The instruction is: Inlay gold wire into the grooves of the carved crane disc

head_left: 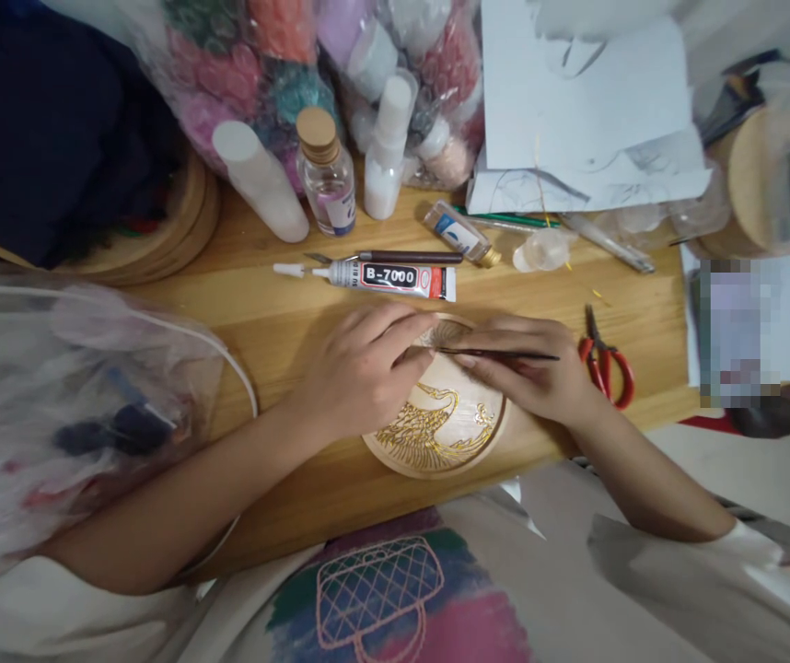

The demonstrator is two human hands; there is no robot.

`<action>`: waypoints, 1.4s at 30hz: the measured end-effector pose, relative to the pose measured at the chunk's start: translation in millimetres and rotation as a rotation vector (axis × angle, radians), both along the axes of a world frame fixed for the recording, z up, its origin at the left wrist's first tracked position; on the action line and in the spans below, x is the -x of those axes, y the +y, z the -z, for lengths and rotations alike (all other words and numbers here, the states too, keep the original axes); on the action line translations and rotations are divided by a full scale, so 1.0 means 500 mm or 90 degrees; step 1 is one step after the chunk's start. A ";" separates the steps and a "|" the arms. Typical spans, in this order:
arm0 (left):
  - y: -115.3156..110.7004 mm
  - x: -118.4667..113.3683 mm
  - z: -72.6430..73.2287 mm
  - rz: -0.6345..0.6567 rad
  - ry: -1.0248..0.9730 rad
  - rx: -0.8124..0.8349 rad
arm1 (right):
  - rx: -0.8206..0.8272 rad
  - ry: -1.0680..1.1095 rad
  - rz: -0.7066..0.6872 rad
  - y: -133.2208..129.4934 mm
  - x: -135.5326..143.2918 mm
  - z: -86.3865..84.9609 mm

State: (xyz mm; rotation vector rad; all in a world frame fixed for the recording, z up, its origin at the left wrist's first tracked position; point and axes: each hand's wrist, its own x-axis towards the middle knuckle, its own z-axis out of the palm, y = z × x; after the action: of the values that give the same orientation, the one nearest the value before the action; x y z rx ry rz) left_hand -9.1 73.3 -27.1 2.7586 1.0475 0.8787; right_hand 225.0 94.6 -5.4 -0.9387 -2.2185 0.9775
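Observation:
A round, rimmed wooden plate (460,396) lies near the table's front edge, with a bird outlined in gold wire (429,428) on it. My left hand (374,373) rests over its left side, index finger stretched toward the far rim and thumb apart from it. From the right, my right hand (533,368) is closed around slim dark tweezers (505,354), held almost level. Their tip is close to my left thumb, above fine drawn lines on the plate's far part. Whether any wire is at the tip is too small to tell.
Beyond the plate lie a B-7000 glue tube (391,277), a craft knife (409,258) and several bottles (326,175). Red-handled pliers (606,364) lie right of my right hand. A white cable (233,354) and plastic bags (91,396) are at left, papers (588,101) behind.

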 end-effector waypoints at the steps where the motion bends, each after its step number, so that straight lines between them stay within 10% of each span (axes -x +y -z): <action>1: 0.000 0.000 0.000 0.003 -0.001 0.007 | 0.006 -0.002 -0.006 0.002 -0.001 0.001; 27: -0.001 0.000 -0.003 0.012 -0.007 0.036 | 0.060 -0.083 -0.304 0.115 -0.012 -0.027; 42: -0.001 -0.002 -0.002 0.004 -0.048 -0.036 | -0.009 -0.033 -0.024 0.002 -0.009 -0.028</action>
State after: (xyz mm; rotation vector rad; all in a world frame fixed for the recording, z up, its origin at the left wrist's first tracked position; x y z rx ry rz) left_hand -8.0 72.8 -25.9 2.7474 1.0174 1.0190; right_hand 229.4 95.4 8.8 -0.9297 -2.2911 0.9620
